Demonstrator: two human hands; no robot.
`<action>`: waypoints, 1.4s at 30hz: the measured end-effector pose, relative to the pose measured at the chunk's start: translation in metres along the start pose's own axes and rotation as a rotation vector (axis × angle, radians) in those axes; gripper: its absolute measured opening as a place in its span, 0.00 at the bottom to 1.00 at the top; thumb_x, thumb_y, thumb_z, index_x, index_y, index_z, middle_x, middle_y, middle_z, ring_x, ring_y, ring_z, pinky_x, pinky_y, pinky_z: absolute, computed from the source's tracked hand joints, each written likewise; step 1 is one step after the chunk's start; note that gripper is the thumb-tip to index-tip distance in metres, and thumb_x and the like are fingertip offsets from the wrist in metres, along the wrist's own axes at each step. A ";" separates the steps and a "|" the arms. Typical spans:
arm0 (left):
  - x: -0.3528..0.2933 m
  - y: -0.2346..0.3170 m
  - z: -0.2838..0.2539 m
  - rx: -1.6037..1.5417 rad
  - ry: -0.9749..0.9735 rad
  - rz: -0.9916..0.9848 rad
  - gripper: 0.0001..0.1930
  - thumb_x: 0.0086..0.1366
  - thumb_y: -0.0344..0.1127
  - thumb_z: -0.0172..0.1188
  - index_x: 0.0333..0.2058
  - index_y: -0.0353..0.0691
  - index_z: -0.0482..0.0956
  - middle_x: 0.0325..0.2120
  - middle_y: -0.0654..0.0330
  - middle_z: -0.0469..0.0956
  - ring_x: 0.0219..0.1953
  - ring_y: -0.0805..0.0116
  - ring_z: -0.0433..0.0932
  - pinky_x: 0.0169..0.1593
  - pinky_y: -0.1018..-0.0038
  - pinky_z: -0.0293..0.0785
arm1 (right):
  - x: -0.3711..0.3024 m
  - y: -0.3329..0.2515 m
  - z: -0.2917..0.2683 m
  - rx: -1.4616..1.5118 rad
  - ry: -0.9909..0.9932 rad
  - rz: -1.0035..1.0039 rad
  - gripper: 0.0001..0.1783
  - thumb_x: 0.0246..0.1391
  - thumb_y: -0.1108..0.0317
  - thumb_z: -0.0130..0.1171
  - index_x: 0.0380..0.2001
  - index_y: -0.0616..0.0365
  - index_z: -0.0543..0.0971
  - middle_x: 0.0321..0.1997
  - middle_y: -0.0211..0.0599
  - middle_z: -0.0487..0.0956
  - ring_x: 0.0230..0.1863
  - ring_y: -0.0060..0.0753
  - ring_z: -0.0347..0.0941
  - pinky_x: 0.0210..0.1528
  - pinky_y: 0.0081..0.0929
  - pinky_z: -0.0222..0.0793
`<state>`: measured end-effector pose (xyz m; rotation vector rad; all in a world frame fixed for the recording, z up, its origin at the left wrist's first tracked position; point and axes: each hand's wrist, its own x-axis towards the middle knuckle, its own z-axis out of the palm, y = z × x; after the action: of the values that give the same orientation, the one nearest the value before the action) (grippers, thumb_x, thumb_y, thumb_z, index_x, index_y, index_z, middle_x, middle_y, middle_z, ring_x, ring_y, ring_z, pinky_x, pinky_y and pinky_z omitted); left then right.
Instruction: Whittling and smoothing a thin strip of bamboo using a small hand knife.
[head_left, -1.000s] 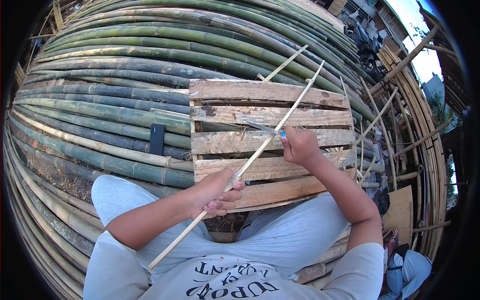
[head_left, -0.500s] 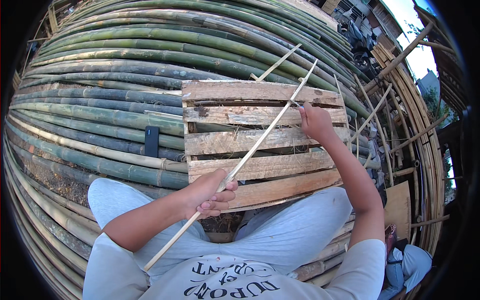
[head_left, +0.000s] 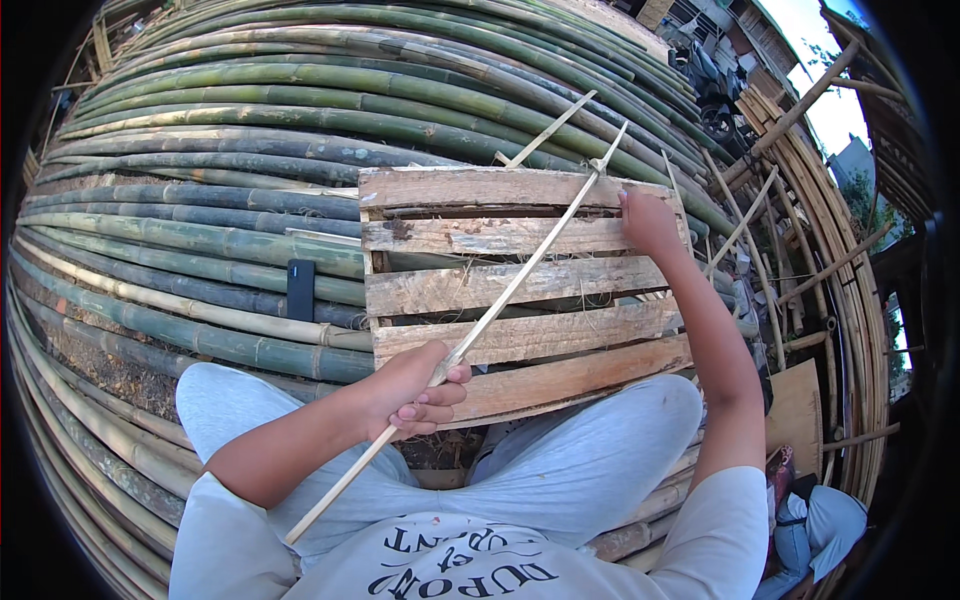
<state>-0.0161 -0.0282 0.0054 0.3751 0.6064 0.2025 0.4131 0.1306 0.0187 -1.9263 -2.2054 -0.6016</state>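
Observation:
A long, thin pale bamboo strip runs slantwise from my lap up past the far edge of a slatted wooden crate top. My left hand is wrapped round its lower part. A knobbly node with a raised sliver shows near the strip's far tip. My right hand is a fist over the far right slats, a little right of the strip and apart from it. It grips what looks like a small knife, mostly hidden by the fingers; a short glint of its blade shows in the earlier view.
Rows of green bamboo poles lie to the left and beyond. A dark phone rests on them, left of the crate. Another split strip sticks out past the far edge. At right lean stacked bamboo slats; a person is at lower right.
My right hand has moved right, away from the strip, so the blade glint beside the strip no longer shows. My left hand keeps its hold, and the strip has shifted only slightly.

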 end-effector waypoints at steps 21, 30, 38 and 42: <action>0.003 0.002 -0.008 0.005 0.023 -0.003 0.12 0.71 0.38 0.32 0.29 0.45 0.61 0.10 0.71 0.54 0.05 0.83 0.50 0.04 0.83 0.46 | -0.011 -0.087 -0.078 0.286 0.047 -0.066 0.24 0.70 0.55 0.41 0.26 0.62 0.73 0.24 0.56 0.77 0.30 0.60 0.76 0.31 0.51 0.67; 0.006 0.002 -0.009 -0.011 0.011 0.003 0.13 0.72 0.39 0.32 0.29 0.45 0.61 0.10 0.71 0.54 0.05 0.83 0.51 0.04 0.83 0.47 | -0.040 -0.094 -0.084 0.713 0.172 -0.018 0.23 0.71 0.57 0.43 0.25 0.64 0.68 0.19 0.52 0.68 0.23 0.58 0.63 0.28 0.44 0.59; 0.002 0.007 -0.007 -0.013 0.051 0.020 0.15 0.74 0.41 0.33 0.28 0.45 0.62 0.09 0.72 0.54 0.05 0.84 0.51 0.05 0.84 0.46 | -0.063 -0.128 -0.106 0.404 -0.165 0.080 0.21 0.67 0.58 0.45 0.26 0.62 0.75 0.24 0.53 0.77 0.30 0.61 0.75 0.36 0.52 0.69; -0.002 0.014 -0.014 -0.061 0.054 -0.001 0.18 0.75 0.44 0.35 0.26 0.45 0.63 0.08 0.71 0.55 0.04 0.84 0.52 0.04 0.85 0.46 | -0.070 -0.120 -0.123 0.455 -0.218 0.090 0.25 0.57 0.49 0.60 0.20 0.61 0.77 0.19 0.50 0.76 0.25 0.53 0.76 0.32 0.44 0.70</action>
<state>-0.0273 -0.0124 0.0010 0.3116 0.6518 0.2305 0.2893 0.0070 0.0811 -1.8954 -2.1179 0.1267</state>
